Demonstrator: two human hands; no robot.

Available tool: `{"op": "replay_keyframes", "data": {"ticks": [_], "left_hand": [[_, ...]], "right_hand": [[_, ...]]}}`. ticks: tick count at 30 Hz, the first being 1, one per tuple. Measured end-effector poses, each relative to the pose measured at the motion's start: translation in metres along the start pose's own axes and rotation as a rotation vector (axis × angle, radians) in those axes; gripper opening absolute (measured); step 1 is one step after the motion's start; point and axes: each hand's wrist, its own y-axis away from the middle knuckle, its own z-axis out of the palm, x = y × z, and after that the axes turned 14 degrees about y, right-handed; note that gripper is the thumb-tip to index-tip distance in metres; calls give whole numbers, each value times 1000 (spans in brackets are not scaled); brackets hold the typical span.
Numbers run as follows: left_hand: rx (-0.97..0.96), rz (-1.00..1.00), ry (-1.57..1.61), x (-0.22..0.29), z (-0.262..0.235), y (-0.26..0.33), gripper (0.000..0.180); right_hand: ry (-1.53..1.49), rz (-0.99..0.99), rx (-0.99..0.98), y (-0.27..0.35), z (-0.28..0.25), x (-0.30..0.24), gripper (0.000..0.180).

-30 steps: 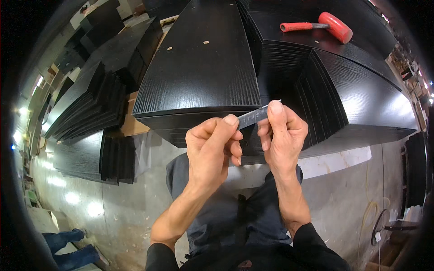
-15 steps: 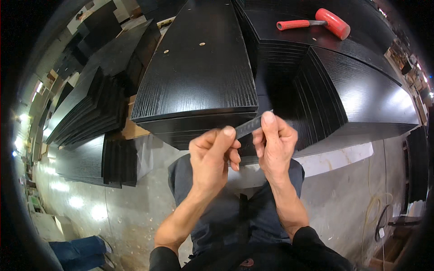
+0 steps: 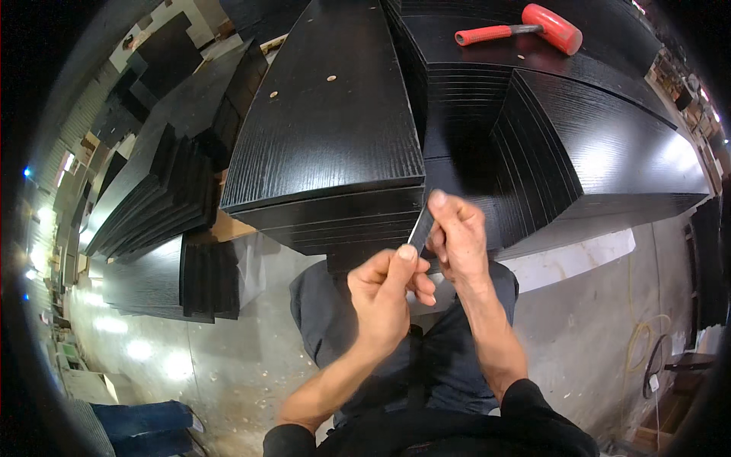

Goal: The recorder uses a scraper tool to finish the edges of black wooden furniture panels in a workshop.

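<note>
A short, thin dark strip [image 3: 420, 227] with a pale edge is stretched between my two hands, just in front of the black panel stack. My left hand [image 3: 387, 293] pinches its lower end between thumb and fingers. At the upper end, my right hand [image 3: 460, 238] grips it the same way, slightly higher and farther off. The strip stands steeply tilted, and my fingertips hide both its ends. Closest to the hands is the front corner of the stack of black wood-grain panels [image 3: 327, 145], whose top board has small round pale spots.
A red mallet [image 3: 560, 30] lies on black boards at the back right. More panels [image 3: 609, 145] stand on edge at the right. Leaning panels [image 3: 133, 198] fill the left, above another stack [image 3: 145, 278]. At lower left, a person's blue-trousered leg [image 3: 148, 426] shows. A hose [image 3: 636, 343] lies on the floor.
The strip has swung from nearly level to steep. My left hand has moved right and nearer to me; my right hand has shifted slightly left. Both still grip the strip.
</note>
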Motion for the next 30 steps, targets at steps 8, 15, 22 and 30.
{"op": "replay_keyframes", "data": {"ticks": [8,15,22,30], "left_hand": [[97,-70,-337,-26,-69,50,31],[266,69,-355,-28,-116,71,33],[274,85,-424,-26,-112,79,32],[37,131,-531,-43,-117,53,27]], "right_hand": [[309,38,-204,39,-28,52,48],[807,-484,91,16,-49,20,40],[1375,-634,-168,-16,-47,88,78],[1244,-644,-195,45,-65,10,45]]}}
